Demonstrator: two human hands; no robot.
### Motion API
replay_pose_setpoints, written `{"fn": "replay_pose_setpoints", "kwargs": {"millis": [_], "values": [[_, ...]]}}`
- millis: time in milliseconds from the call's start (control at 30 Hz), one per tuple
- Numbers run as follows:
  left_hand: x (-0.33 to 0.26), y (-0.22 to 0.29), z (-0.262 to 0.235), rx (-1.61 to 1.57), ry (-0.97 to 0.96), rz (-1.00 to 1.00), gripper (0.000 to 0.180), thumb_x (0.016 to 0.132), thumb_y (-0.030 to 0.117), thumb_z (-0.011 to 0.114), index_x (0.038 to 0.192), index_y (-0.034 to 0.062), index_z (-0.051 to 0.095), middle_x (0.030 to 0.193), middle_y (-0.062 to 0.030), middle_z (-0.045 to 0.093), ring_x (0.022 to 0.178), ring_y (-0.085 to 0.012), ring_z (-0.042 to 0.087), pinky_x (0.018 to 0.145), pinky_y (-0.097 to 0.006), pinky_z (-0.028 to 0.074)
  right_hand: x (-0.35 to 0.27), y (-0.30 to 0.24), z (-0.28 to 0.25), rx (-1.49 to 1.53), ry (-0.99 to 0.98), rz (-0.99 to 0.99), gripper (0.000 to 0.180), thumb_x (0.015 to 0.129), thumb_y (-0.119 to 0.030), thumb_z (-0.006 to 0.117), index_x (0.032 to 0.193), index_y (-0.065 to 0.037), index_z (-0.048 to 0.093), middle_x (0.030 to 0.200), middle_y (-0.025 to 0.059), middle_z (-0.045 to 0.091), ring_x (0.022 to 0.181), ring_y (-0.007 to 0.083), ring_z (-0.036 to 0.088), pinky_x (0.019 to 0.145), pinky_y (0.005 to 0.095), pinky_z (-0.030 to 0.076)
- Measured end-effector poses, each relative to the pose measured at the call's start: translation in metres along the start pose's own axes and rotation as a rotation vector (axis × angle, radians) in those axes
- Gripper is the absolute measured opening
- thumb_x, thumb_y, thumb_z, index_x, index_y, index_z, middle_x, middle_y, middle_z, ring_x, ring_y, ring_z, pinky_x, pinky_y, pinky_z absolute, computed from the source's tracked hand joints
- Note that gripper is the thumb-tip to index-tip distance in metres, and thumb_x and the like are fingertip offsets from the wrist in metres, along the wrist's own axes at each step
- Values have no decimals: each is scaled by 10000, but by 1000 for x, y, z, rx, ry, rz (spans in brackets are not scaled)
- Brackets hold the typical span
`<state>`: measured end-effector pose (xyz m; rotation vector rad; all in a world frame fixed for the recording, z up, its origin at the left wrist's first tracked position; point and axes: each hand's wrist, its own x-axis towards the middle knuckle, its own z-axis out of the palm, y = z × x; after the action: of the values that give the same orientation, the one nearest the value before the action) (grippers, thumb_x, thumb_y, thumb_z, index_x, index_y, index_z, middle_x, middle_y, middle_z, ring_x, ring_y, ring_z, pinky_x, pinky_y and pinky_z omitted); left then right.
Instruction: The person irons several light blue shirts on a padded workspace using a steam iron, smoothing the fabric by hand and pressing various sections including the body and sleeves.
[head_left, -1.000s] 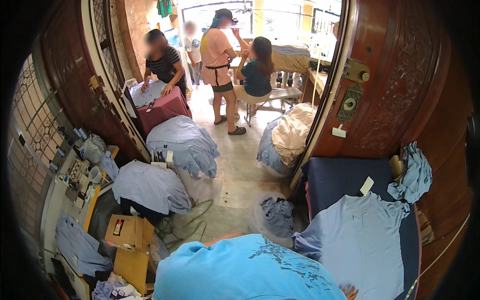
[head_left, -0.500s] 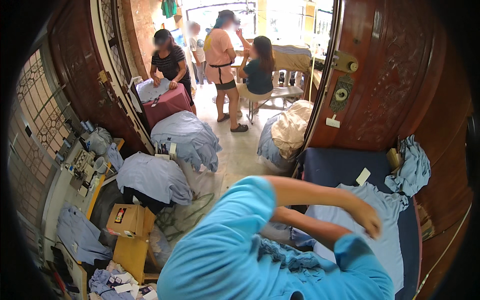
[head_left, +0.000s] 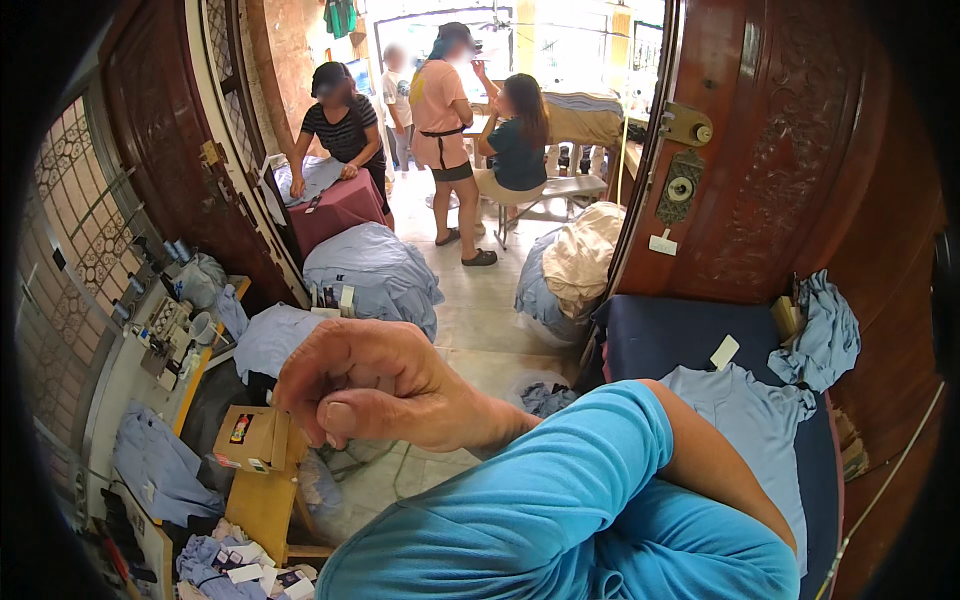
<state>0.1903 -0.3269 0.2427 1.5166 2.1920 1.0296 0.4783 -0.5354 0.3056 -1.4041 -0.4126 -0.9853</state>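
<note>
My right hand [head_left: 390, 390] reaches out to the left past my left upper arm, in mid-air. Its fingers are curled in toward the thumb, and I see nothing in them. Behind it lies a heap of light blue garments [head_left: 270, 335]. My left forearm [head_left: 730, 460] bends down to the right across my body, and its hand is out of sight behind my right arm. Both arms wear bright blue sleeves and are crossed. A light blue shirt [head_left: 755, 420] lies spread to my right on a dark blue covered surface [head_left: 660, 335], with a white tag [head_left: 725, 352] at its collar.
A cardboard box [head_left: 250, 435] rests on a wooden stool [head_left: 258, 505] at left, beside a sewing table. Garment piles [head_left: 370, 270] flank the doorway. Beyond it several people work, one handling cloth on a red-covered table [head_left: 340, 218]. A crumpled garment [head_left: 825, 330] lies at right.
My right hand has come into view, swinging out to the left. My left hand has gone out of sight as its forearm dropped toward my right arm. The spread shirt has not moved.
</note>
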Motion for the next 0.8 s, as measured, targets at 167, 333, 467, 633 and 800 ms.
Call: {"fn": "replay_pose_setpoints", "kwargs": {"millis": [167, 333, 467, 633, 800], "values": [[-6, -3, 8, -32, -19, -32, 488, 845, 447, 567, 1099, 32, 604, 1060, -133, 613, 951, -213, 572, 844, -330, 435, -7, -3, -6, 64, 41, -48, 265, 906, -187, 556, 1054, 30, 521, 934, 67, 568, 814, 104, 554, 726, 250, 459], [-9, -2, 11, -61, -25, -43, 488, 849, 440, 565, 1115, 31, 594, 1068, -132, 606, 955, -203, 567, 851, -325, 430, -6, -5, -11, 94, 46, -58, 283, 910, -196, 546, 1053, 44, 503, 924, 102, 541, 784, 114, 541, 654, 232, 438], [-13, -4, 15, -95, -19, -56, 490, 851, 434, 564, 1128, 31, 586, 1075, -131, 601, 959, -195, 562, 857, -321, 426, -4, -6, -13, 42, 31, -67, 280, 917, -189, 528, 1065, 46, 491, 912, 123, 536, 765, 124, 539, 614, 231, 434], [-15, -3, 21, -147, -24, -42, 491, 855, 427, 562, 1144, 30, 576, 1083, -131, 594, 963, -185, 557, 864, -316, 421, -7, -1, -20, 2, 15, -32, 295, 908, -215, 554, 1069, 27, 502, 950, 105, 552, 772, 128, 554, 632, 264, 452], [-24, -9, 23, -301, -77, -37, 494, 858, 420, 560, 1160, 29, 567, 1091, -130, 586, 968, -175, 551, 871, -311, 416, -2, 17, -33, -312, -32, -9, 285, 893, -223, 577, 1039, 19, 540, 974, 88, 581, 810, 132, 564, 691, 285, 459]]}}
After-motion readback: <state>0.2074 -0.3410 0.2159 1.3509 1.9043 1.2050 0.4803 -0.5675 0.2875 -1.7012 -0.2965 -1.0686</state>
